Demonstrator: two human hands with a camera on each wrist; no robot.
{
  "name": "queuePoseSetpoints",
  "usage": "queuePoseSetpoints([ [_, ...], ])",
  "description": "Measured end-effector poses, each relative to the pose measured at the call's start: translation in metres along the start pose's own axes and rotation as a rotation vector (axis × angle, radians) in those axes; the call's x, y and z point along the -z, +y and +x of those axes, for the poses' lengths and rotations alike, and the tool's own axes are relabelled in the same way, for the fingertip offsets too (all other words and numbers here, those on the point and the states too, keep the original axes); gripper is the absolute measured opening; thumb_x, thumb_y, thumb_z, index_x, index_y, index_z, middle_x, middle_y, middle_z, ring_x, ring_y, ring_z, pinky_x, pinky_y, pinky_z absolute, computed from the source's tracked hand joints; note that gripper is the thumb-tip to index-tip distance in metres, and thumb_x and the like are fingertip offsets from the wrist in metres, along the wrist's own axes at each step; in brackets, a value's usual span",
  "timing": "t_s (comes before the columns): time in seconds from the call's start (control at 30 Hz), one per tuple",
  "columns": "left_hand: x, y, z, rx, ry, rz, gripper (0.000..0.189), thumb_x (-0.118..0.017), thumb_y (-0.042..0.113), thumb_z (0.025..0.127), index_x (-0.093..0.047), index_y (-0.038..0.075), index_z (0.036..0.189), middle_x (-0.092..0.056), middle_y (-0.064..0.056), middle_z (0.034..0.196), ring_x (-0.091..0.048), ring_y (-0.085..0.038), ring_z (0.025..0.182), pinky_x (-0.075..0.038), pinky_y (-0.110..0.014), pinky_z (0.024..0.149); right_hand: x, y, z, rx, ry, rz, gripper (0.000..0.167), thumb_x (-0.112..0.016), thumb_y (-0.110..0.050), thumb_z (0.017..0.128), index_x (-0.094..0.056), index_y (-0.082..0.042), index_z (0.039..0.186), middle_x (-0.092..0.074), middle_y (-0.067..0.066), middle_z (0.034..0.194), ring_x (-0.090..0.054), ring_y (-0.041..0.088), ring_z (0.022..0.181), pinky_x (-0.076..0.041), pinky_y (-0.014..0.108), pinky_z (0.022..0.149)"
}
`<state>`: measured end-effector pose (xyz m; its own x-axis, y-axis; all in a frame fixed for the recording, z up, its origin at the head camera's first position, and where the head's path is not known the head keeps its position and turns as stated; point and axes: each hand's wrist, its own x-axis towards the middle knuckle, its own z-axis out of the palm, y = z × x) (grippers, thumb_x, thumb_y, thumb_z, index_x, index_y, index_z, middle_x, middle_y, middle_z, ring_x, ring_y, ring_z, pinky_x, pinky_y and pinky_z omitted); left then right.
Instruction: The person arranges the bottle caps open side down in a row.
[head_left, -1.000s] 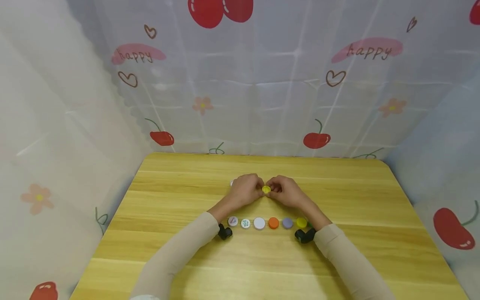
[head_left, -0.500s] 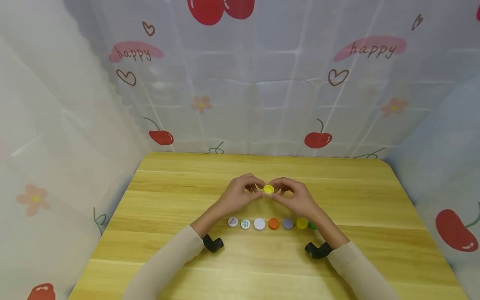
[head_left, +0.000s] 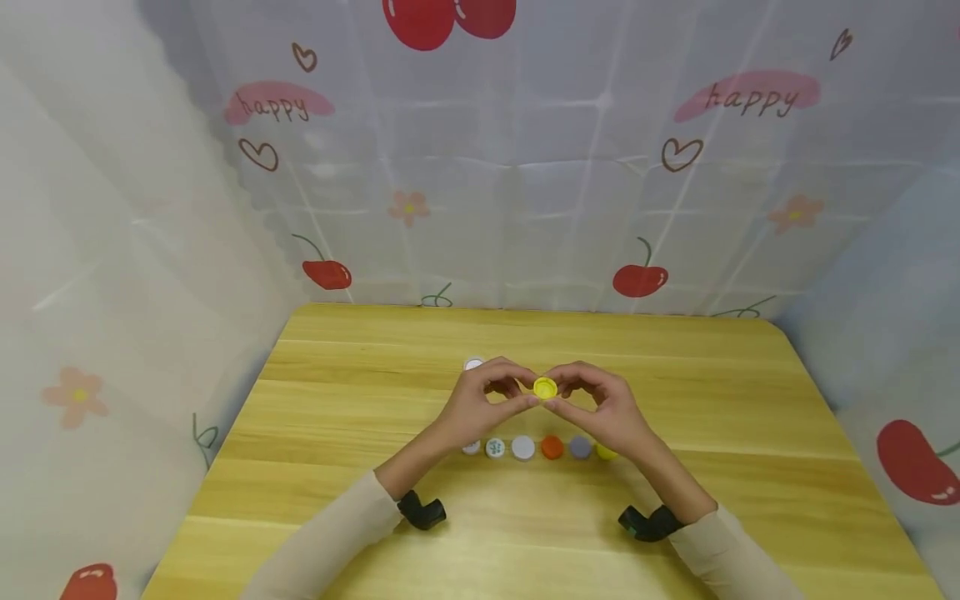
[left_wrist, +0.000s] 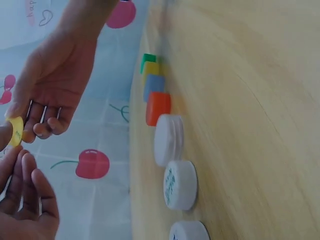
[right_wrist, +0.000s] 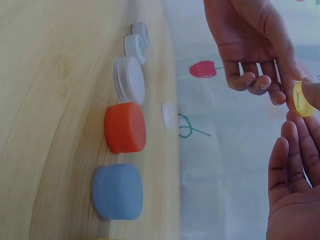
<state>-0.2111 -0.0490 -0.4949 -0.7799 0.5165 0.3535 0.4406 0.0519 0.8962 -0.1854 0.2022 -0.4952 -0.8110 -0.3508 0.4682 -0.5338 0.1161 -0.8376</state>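
Observation:
A small yellow bottle cap [head_left: 545, 388] is held above the table between both hands, its hollow side facing the head camera. My left hand [head_left: 480, 400] pinches one side with thumb and fingers. On the opposite side, my right hand [head_left: 609, 408] pinches it likewise. Dark marks show on the outer face of this cap in both wrist views. Below the hands runs a row of caps: a printed white one, another white one with green print [head_left: 495, 448], a plain white one [head_left: 523, 448], an orange one [head_left: 552, 448], a lavender one [head_left: 581, 447] and a second yellow one [head_left: 606, 452].
A green cap [left_wrist: 148, 59] ends the row in the left wrist view; the right arm hides it from the head camera. Another white cap [head_left: 473, 363] lies behind my left hand. The wooden table [head_left: 360, 333] is walled by a cherry-patterned curtain [head_left: 510, 208].
Both hands have lifted the yellow cap and brought it slightly closer, with the wrists and forearms moving apart. The white cap behind my left hand shows more. The row of caps stays put.

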Motion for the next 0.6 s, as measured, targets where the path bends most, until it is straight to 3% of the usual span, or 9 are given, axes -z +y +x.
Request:
queuePoseSetpoints([
  [0.2, 0.0046, 0.0025, 0.0022, 0.291, -0.101, -0.217, 0.025, -0.073, 0.024, 0.105, -0.079, 0.006, 0.121, -0.08, -0.002, 0.107, -0.074, -0.041, 0.108, -0.064, -0.038, 0.094, 0.0017, -0.0024, -0.0025, -0.007, -0.026, -0.012, 0.037, -0.08, 0.01, 0.09, -0.076, -0.009, 0.121, -0.076, 0.011, 0.117, -0.068, 0.015, 0.1, -0.059, 0.025, 0.09],
  [0.3, 0.0052, 0.0042, 0.0034, 0.383, -0.125, -0.279, 0.028, -0.072, 0.021, 0.105, -0.077, -0.002, 0.12, -0.08, 0.005, 0.098, -0.074, -0.041, 0.107, -0.063, -0.047, 0.1, 0.0029, -0.0026, -0.0039, -0.016, -0.046, -0.018, 0.037, -0.079, 0.01, 0.09, -0.077, -0.01, 0.122, -0.076, 0.01, 0.118, -0.068, 0.015, 0.1, -0.059, 0.025, 0.09],
  [0.43, 0.0053, 0.0059, 0.0029, 0.417, -0.145, -0.306, 0.028, -0.07, 0.015, 0.105, -0.074, -0.008, 0.12, -0.078, 0.009, 0.094, -0.076, -0.025, 0.099, -0.057, -0.063, 0.107, 0.0036, -0.004, -0.0052, -0.017, -0.071, -0.015, 0.037, -0.079, 0.009, 0.091, -0.077, -0.007, 0.124, -0.076, 0.011, 0.117, -0.067, 0.017, 0.101, -0.058, 0.027, 0.091],
  [0.5, 0.0049, 0.0066, 0.0021, 0.415, -0.152, -0.298, 0.027, -0.069, 0.014, 0.105, -0.074, -0.008, 0.12, -0.077, 0.009, 0.094, -0.076, -0.029, 0.1, -0.055, -0.066, 0.107, 0.0039, -0.0044, -0.0061, -0.019, -0.081, -0.022, 0.037, -0.079, 0.008, 0.092, -0.076, -0.008, 0.125, -0.076, 0.011, 0.118, -0.066, 0.017, 0.101, -0.057, 0.028, 0.091],
  [0.6, 0.0039, 0.0068, 0.0003, 0.406, -0.157, -0.277, 0.024, -0.069, 0.013, 0.105, -0.075, -0.006, 0.118, -0.077, 0.006, 0.095, -0.072, -0.048, 0.109, -0.057, -0.064, 0.106, 0.0038, -0.0039, -0.008, -0.03, -0.087, -0.032, 0.038, -0.079, 0.007, 0.092, -0.077, -0.011, 0.125, -0.076, 0.008, 0.118, -0.066, 0.017, 0.101, -0.057, 0.029, 0.091],
])
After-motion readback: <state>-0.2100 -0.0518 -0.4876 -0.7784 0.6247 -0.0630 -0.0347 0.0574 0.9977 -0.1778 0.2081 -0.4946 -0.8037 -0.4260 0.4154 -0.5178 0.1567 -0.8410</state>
